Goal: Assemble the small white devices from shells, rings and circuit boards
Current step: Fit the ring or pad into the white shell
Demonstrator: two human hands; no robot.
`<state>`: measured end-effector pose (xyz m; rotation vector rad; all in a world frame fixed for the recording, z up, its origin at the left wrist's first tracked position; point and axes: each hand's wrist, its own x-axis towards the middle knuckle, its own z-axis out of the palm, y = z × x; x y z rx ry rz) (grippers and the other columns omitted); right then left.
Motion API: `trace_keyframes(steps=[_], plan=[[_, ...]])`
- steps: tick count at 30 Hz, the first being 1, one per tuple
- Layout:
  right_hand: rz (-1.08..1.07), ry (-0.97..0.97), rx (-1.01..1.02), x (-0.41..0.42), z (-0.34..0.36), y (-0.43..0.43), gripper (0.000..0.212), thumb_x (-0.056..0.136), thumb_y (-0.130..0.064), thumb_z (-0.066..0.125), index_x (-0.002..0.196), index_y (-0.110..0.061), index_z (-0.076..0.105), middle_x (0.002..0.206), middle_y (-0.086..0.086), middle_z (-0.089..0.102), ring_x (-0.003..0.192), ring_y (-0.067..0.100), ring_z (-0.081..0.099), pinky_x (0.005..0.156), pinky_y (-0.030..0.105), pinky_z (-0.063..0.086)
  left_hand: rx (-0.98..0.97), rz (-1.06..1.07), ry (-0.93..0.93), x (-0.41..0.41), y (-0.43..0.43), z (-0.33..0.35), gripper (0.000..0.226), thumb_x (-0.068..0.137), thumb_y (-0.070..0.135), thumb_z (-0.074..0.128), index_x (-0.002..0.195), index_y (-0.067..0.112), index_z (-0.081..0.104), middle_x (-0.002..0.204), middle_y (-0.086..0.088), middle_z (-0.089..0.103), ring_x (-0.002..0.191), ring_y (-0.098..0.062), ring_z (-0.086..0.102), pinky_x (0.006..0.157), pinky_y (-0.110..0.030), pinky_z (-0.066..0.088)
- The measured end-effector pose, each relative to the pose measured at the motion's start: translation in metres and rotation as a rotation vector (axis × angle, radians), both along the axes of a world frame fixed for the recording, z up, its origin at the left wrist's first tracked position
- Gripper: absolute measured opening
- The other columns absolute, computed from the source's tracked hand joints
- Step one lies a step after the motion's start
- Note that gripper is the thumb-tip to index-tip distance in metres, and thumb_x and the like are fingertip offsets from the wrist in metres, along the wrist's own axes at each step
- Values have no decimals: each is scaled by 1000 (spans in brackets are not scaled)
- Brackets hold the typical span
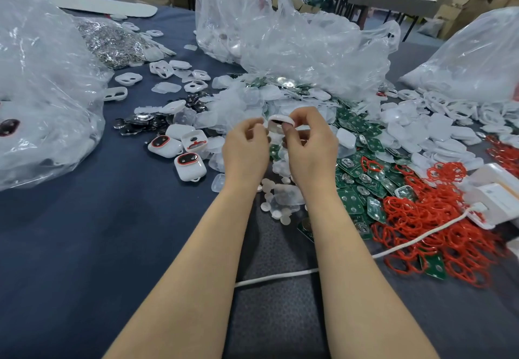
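Note:
A small white shell (279, 124) is raised above the table's middle, pinched by my right hand (310, 149) between thumb and fingers. My left hand (245, 150) touches its left edge with curled fingertips. Three white devices with red-ringed dark windows (190, 165) lie left of my hands. Green circuit boards (356, 170) spread to the right, beside a heap of red rings (438, 218). Loose translucent covers (241, 105) pile up behind my hands.
Big clear plastic bags stand at the left (42, 91), back middle (280, 29) and right (471, 58). Metal clips (112, 43) lie at back left, white shells (449, 122) at right. A white cable (280, 275) runs to a white box (494, 195).

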<state>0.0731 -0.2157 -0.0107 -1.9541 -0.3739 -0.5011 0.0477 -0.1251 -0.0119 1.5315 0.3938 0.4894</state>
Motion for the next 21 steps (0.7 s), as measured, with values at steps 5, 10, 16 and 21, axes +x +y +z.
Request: trace_keyframes(steps=[5,10,16,21], plan=[[59,-99,-96,0,-2,0,10,89,-3,57,96,-8,62,99,4,58,87,18,59,77,32,51,-591,-158,31,-3,7,5,31,99,27,51,76,11,64,60,4,66,57,-6,64,52,-16,52],[166,-3,-99,3,-1,-3,29,86,6,51,106,-11,63,118,-1,55,107,18,59,89,29,50,-770,-219,13,-3,11,6,9,95,13,57,92,10,65,71,3,69,63,-5,64,59,-15,54],[208,267,255,5,4,-4,25,93,-1,50,100,-20,64,103,0,66,89,14,66,80,27,56,-718,-225,15,-2,10,6,5,95,9,57,93,12,60,81,0,66,72,-8,61,65,-18,53],[214,350,401,9,1,-7,12,93,-7,58,97,-18,60,85,1,68,68,3,65,67,18,53,-666,-249,-21,-3,7,6,8,95,9,57,89,13,62,78,0,69,71,-8,62,71,-20,52]])
